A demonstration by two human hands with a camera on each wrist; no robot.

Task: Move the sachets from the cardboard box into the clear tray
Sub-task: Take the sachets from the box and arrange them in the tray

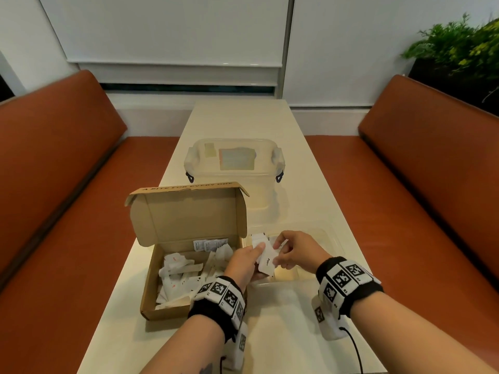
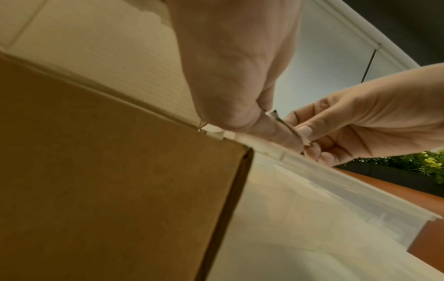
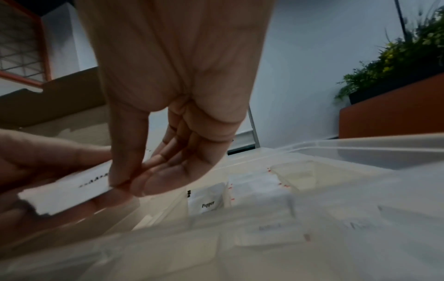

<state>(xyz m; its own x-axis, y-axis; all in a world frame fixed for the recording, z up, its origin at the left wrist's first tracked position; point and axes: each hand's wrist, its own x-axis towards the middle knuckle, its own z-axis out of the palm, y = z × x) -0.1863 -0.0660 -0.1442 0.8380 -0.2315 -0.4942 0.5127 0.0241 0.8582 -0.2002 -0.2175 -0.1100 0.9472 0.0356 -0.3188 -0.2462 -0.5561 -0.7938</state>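
Head view: L hand [image 1: 244, 261] and R hand [image 1: 294, 252] both pinch one white sachet [image 1: 266, 261] marked "Pepper", held just above the clear tray's [image 1: 330, 233] left end, beside the open cardboard box [image 1: 162, 268]. Each grip grasps the sachet. More sachets [image 1: 178, 268] lie in the box; others [image 3: 208, 199] lie in the tray. Both sit on the counter [image 1: 291, 333].

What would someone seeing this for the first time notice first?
Probably the two hands meeting at the table's near middle: the left hand and right hand both pinch white sachets above the clear tray. Just left of them sits the open cardboard box, still holding a heap of sachets. Beyond it stands a lidded clear tub.
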